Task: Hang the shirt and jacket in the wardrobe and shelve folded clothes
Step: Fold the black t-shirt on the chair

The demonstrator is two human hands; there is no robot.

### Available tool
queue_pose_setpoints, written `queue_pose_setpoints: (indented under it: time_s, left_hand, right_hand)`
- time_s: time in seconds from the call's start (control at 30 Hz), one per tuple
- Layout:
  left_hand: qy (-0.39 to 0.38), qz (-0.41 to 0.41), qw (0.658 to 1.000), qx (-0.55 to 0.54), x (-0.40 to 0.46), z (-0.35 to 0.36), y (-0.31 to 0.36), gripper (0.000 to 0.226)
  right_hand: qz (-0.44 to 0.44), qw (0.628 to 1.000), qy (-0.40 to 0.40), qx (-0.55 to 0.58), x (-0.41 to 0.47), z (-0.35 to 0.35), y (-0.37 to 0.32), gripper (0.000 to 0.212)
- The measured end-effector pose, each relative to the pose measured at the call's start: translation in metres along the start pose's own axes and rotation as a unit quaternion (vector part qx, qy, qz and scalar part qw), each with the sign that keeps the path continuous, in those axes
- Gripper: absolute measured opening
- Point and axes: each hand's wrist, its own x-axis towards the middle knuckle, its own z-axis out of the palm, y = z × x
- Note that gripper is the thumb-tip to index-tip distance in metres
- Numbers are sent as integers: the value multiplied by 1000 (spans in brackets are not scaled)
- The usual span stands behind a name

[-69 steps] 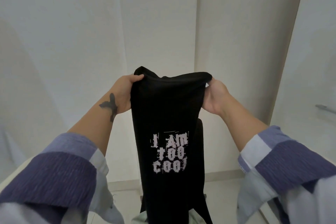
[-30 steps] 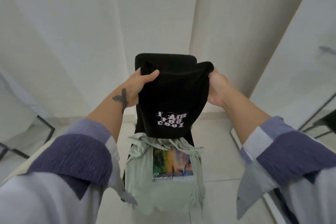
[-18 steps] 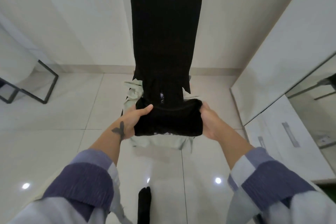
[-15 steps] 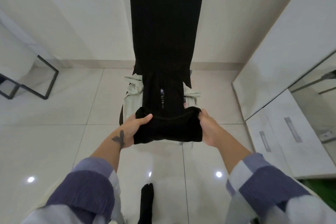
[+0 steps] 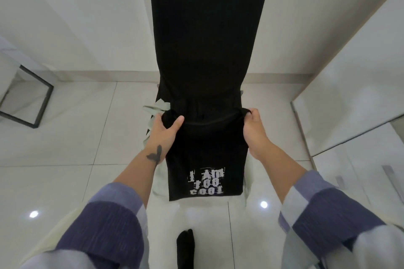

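Observation:
A black T-shirt (image 5: 205,159) with white lettering lies lengthwise over the seat of a tall black chair (image 5: 207,28). My left hand (image 5: 165,130) grips its far left corner, thumb on top. My right hand (image 5: 253,129) pinches the far right corner. The printed end hangs toward me over the seat's front. A pale green shirt (image 5: 158,111) lies under it on the seat and shows only at the edges.
White wardrobe doors (image 5: 349,76) with a metal handle (image 5: 391,178) stand to the right. A black metal frame (image 5: 28,98) sits at the left on the glossy tiled floor (image 5: 65,148). My dark-socked foot (image 5: 185,247) is at the bottom centre.
The black T-shirt, held up in the air earlier and then bunched between my hands, is now spread flat over the chair seat with the print facing up. The view has tilted down.

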Motion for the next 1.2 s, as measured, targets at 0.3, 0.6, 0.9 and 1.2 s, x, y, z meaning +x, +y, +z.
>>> queue_pose_setpoints:
  time_s: [0.3, 0.6, 0.9, 1.2]
  left_hand:
    - [133, 79, 980, 123, 154, 38, -33, 28]
    - [236, 114, 888, 378, 225, 58, -102, 29]
    - [233, 216, 869, 380, 221, 52, -111, 17]
    - [185, 301, 879, 321, 203, 39, -93, 20]
  right_hand:
    - [-105, 983, 116, -94, 146, 66, 24, 28]
    - [-108, 917, 162, -349, 219, 87, 99, 28]
    - [-332, 832, 152, -418, 214, 95, 87, 39]
    - [-375, 733, -152, -547, 227, 130, 57, 72]
